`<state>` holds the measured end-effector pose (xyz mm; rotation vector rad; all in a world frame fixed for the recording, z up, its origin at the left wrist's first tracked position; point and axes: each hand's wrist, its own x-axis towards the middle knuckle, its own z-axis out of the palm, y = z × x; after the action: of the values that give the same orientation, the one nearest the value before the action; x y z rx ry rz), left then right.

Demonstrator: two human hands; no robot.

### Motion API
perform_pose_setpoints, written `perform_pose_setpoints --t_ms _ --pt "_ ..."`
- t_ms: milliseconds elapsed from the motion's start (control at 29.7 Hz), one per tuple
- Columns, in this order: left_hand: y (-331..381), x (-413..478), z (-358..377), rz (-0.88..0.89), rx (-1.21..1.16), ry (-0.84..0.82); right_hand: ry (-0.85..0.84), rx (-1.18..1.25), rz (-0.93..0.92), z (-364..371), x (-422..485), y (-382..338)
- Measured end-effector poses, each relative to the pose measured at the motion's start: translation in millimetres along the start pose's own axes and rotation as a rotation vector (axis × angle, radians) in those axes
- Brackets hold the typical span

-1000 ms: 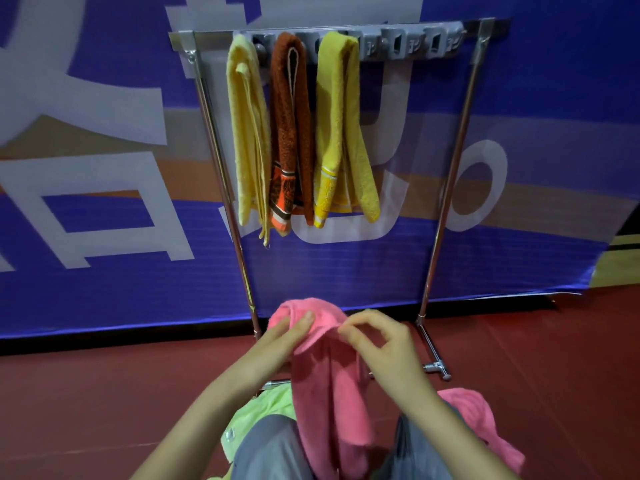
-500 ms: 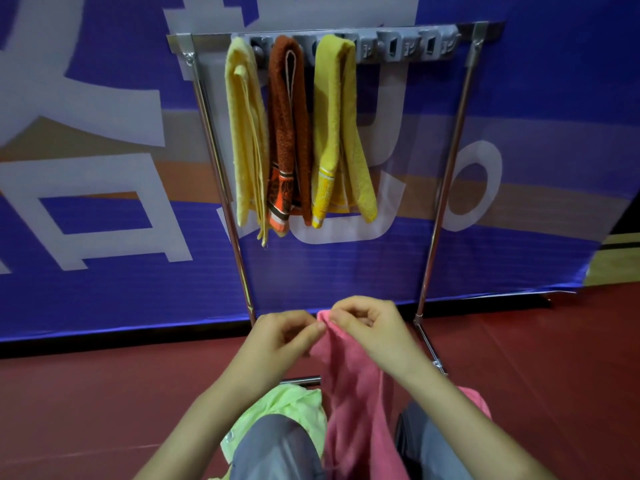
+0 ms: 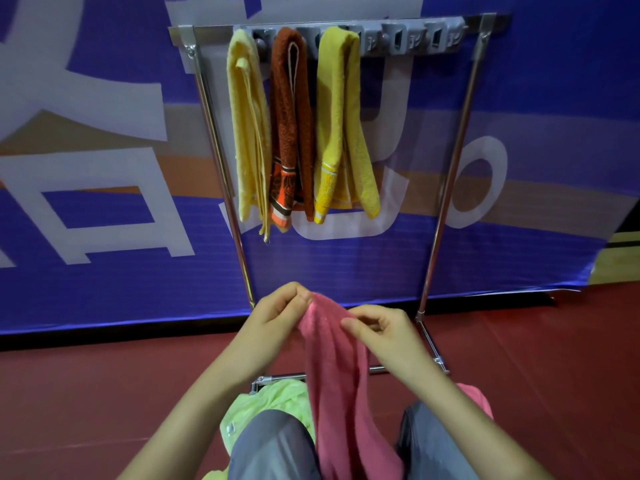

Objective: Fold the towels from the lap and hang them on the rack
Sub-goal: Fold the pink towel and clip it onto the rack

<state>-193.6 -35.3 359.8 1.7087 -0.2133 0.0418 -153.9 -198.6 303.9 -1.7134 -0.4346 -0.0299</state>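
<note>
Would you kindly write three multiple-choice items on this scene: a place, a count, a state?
1. Where is the light green towel?
A) on a shelf B) on the floor C) on the lap, left of the pink towel
2. How many towels hang on the rack?
A) three B) two C) five
3. How is the pink towel held?
A) by one hand B) pinched by both hands C) clipped in a hook
Key: C, it lies by the pink one; A, pale yellow towel, brown towel, yellow towel; B, left hand and right hand both pinch its top.

Likely an indoor sports hall, red matte court floor, blue printed barrier banner with large white lettering
</note>
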Motion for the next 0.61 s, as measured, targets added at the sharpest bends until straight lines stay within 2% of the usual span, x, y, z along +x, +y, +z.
perform_pose_setpoints --t_ms 202,606 --pt "7 3 -9 0.02 -0.039 0.016 0.007 -0.026 0.023 -3 -2 27" --pt "4 3 -34 0.029 0.086 0.083 -0.176 0.024 0.19 9 -13 77"
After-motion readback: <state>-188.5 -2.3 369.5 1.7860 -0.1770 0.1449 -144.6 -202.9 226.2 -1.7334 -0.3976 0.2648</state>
